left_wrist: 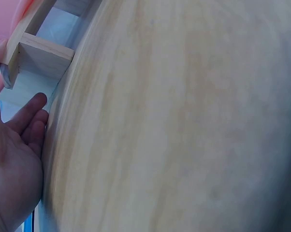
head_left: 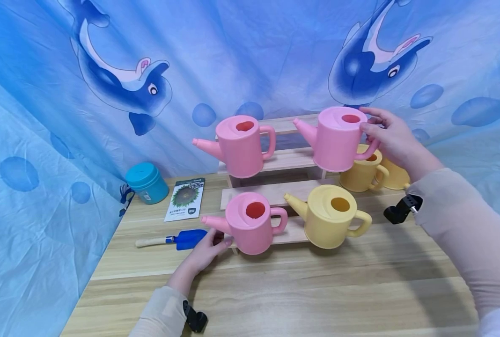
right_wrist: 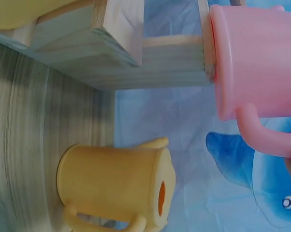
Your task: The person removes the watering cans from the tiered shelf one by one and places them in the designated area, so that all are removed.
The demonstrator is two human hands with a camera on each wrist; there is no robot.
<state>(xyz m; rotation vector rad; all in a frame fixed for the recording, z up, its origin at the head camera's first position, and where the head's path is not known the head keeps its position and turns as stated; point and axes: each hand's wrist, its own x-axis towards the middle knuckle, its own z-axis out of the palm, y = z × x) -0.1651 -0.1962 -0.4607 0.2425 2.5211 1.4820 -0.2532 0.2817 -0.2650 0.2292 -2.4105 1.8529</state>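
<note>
My right hand (head_left: 391, 135) holds a pink watering can (head_left: 337, 140) by its handle, at the right end of the top of a wooden stepped stand (head_left: 283, 159). In the right wrist view, that can's base (right_wrist: 224, 63) meets the edge of a board. Low on the left, my left hand (head_left: 205, 252) pinches the end of the stand's bottom step; its other fingers (left_wrist: 32, 116) are loosely bent below. Another pink can (head_left: 243, 150) sits upper left. On the bottom step are a pink can (head_left: 250, 229) and a yellow can (head_left: 327, 224).
Behind the stand's right side, a yellow watering can (head_left: 357, 175) and another yellow object (head_left: 395, 175) stand on the table (head_left: 309, 299). To the left are a teal jar (head_left: 147, 183), a sunflower seed packet (head_left: 185, 199) and a blue trowel (head_left: 188, 238). A dolphin-print curtain (head_left: 250, 56) hangs behind.
</note>
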